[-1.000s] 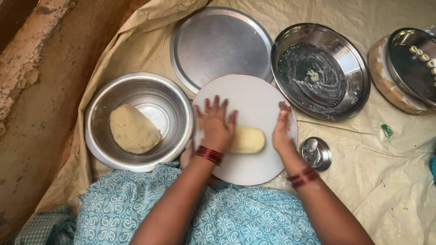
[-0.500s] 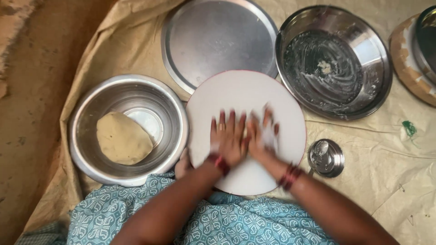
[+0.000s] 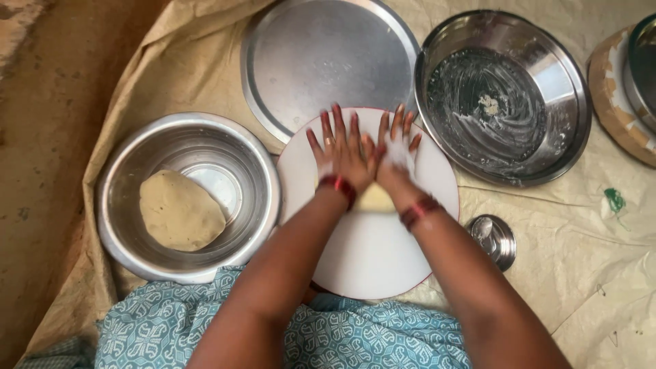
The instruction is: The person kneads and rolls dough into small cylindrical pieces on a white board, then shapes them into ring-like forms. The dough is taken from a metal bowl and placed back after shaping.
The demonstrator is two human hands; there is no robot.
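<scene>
Two hands lie flat on one piece of dough (image 3: 374, 198), side by side and touching. The left hand (image 3: 345, 154) has its fingers spread wide and pressed down. The right hand (image 3: 396, 154) is open too, fingers straight and pointing far away. Neither hand grips anything; both palms just push on the dough, and only a small yellow bit of it peeks out near the wrists. Each wrist wears red bangles (image 3: 338, 186).

The dough sits on one round white board (image 3: 372, 253) with a thin red edge, in the middle of the scene.

One big steel bowl (image 3: 123, 205) stands just left of the board. It holds one more lump of dough (image 3: 179, 212), pale and flat, lying on its left side.

One flat steel plate (image 3: 328, 55) lies on the far side of the board, and the board's edge covers a bit of it. One more steel bowl (image 3: 570, 96) sits far right, smeared with white streaks and one little crumb of dough inside.

One small shiny cup (image 3: 493, 239) stands just right of the board. One more round steel thing (image 3: 642, 75) shows at the far right edge, cut off by the frame.

Everything rests on one tan cloth (image 3: 601, 287). Blue patterned clothing (image 3: 164, 328) shows at the near edge.
</scene>
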